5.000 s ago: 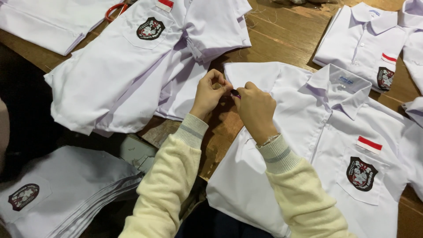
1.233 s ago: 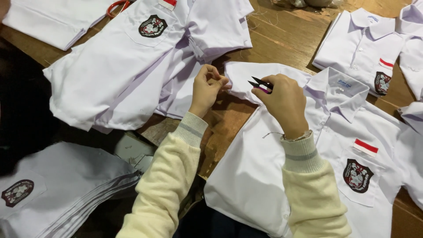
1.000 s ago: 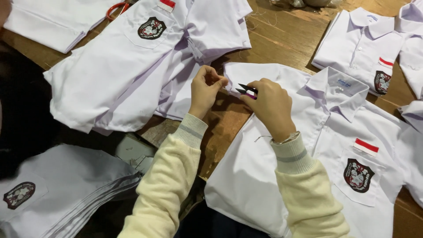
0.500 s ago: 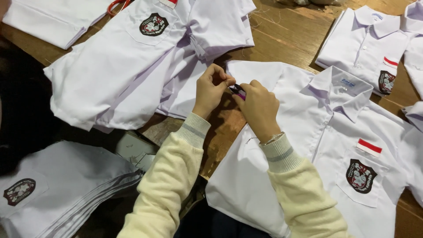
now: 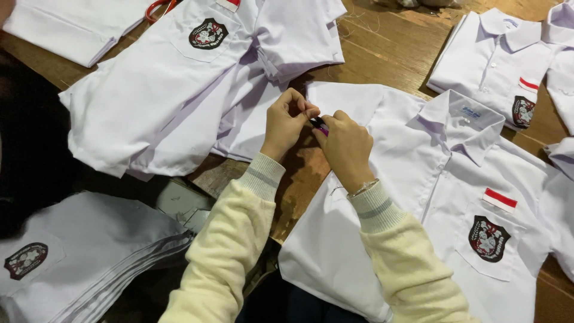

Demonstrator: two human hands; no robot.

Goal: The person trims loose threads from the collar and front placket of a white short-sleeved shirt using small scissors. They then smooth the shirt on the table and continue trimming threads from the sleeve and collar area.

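Left hand: my wrist is bent, knuckles up, and my thumb and forefinger are pinched shut on something at the sleeve edge; it looks like a loose thread, too fine to be sure.
Right hand: curled into a loose fist, back of the hand towards me, closed round a small thread snipper, of which only a dark and purple tip shows between the two hands.
Meeting point: my hands touch fingertip to fingertip above the left sleeve of the near white shirt.
Near white shirt: lies flat on the wooden table, collar far, crest badge and red-and-white flag patch on its chest pocket to the right.
Forearms: both in cream knit sleeves with grey-striped cuffs, rising from the near edge.
Right wrist: thin bracelet just above the cuff.
Far left: another crested white shirt, spread out and rumpled.
Near left: stack of folded shirts, cut off by the frame.
Far right: a further shirt, partly out of view.
Hidden: snipper blades and handle, covered by my right fingers.
Top edge: a red handle, mostly cropped, kind unclear.
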